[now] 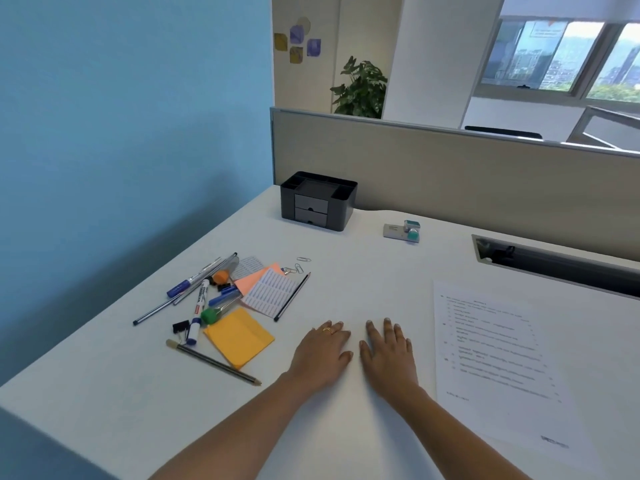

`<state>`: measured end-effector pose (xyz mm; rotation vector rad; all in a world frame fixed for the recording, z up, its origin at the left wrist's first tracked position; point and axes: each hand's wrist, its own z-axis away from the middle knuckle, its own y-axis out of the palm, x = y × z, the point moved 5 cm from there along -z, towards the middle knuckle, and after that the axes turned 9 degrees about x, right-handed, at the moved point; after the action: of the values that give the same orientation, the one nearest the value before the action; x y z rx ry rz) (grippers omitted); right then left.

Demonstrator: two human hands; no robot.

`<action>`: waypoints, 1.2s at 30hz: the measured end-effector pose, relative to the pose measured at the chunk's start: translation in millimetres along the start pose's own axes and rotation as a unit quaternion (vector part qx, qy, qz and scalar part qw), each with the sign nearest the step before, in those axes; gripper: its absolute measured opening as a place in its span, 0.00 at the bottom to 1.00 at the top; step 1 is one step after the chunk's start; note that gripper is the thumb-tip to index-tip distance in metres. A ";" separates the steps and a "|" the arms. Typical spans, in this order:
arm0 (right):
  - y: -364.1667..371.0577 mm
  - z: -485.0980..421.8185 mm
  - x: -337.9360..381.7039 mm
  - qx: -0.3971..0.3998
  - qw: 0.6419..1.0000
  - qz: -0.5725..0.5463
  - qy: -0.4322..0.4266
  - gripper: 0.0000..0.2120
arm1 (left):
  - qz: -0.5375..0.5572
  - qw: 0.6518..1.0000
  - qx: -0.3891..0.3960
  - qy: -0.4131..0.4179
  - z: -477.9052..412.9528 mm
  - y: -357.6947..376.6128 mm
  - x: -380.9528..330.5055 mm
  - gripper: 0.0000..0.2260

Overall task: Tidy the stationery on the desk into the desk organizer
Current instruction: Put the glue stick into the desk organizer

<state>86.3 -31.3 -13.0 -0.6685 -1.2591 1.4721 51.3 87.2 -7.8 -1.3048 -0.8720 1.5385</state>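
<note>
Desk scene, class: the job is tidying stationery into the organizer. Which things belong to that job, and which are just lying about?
Belongs to the job:
desk organizer
pens and markers
pencil
yellow sticky pad
paper clips
binder clip
stapler

Just lying about:
printed sheet
potted plant
wall notes

Both hands, left hand and right hand, rest flat and empty.

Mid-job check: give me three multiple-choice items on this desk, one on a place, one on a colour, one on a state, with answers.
1. The desk organizer stands:
A. at the far edge by the partition
B. beside the printed sheet
C. under the left hand

2. The sticky-note pad nearest the left hand is:
A. pink
B. yellow
C. green

3. The right hand is:
A. gripping a pencil
B. lifting paper
C. flat and empty on the desk

Answers: 1 A, it sits against the beige partition. 2 B, its top sheet is yellow. 3 C, the fingers lie spread, holding nothing.
</note>
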 end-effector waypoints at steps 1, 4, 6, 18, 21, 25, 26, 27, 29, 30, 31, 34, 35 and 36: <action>1.4 2.0 0.2 0.004 1.000 0.004 -0.001 0.25 | 0.002 1.000 -0.004 -0.007 3.1 3.7 -1.1 0.22; 3.9 8.3 2.2 0.003 1.000 0.011 -0.010 0.25 | 0.010 1.000 -0.020 -0.022 9.3 10.7 -3.9 0.22; 3.2 11.0 3.5 0.000 1.000 0.015 -0.013 0.25 | 0.022 0.999 -0.022 -0.026 11.7 10.3 -4.8 0.22; 12.1 18.3 46.9 0.015 1.000 0.009 -0.009 0.22 | 0.134 0.989 -0.066 -0.014 34.5 -26.0 28.5 0.15; 12.7 7.9 70.7 0.016 1.000 0.001 -0.013 0.21 | 0.160 0.983 -0.092 -0.009 36.6 -41.6 57.9 0.12; 16.4 -2.7 104.8 0.006 1.000 -0.021 0.007 0.21 | 0.197 0.974 -0.111 -0.018 39.2 -66.6 112.3 0.09; 17.6 -5.3 111.4 0.002 1.000 -0.024 0.013 0.21 | 0.205 0.972 -0.115 -0.022 40.3 -74.1 126.7 0.09; 18.0 -8.0 116.8 -0.003 0.999 -0.030 0.021 0.21 | 0.214 0.969 -0.121 -0.024 41.0 -81.9 140.8 0.09; 16.1 -14.1 124.8 -0.021 0.998 -0.048 0.033 0.19 | 0.234 0.961 -0.144 -0.025 42.8 -99.1 165.6 0.09; 14.2 -17.5 128.8 -0.036 0.997 -0.062 0.032 0.19 | 0.243 0.956 -0.160 -0.023 43.6 -107.9 176.3 0.09; 11.6 -21.5 133.1 -0.055 0.994 -0.085 0.027 0.18 | 0.248 0.953 -0.175 -0.023 43.3 -116.0 186.6 0.09; 3.1 -32.6 142.9 -0.106 0.979 -0.172 0.038 0.16 | 0.237 0.950 -0.203 -0.033 37.1 -135.6 214.9 0.09; 0.7 -35.6 145.2 -0.117 0.974 -0.188 0.049 0.16 | 0.233 0.949 -0.208 -0.036 34.0 -140.2 223.5 0.09; -1.2 -38.4 147.3 -0.125 0.971 -0.195 0.060 0.16 | 0.231 0.949 -0.212 -0.037 31.3 -144.2 231.4 0.09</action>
<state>75.9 119.3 6.8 -0.6201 -1.4016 0.9486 42.1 354.7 52.9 -1.8735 -1.0349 1.8304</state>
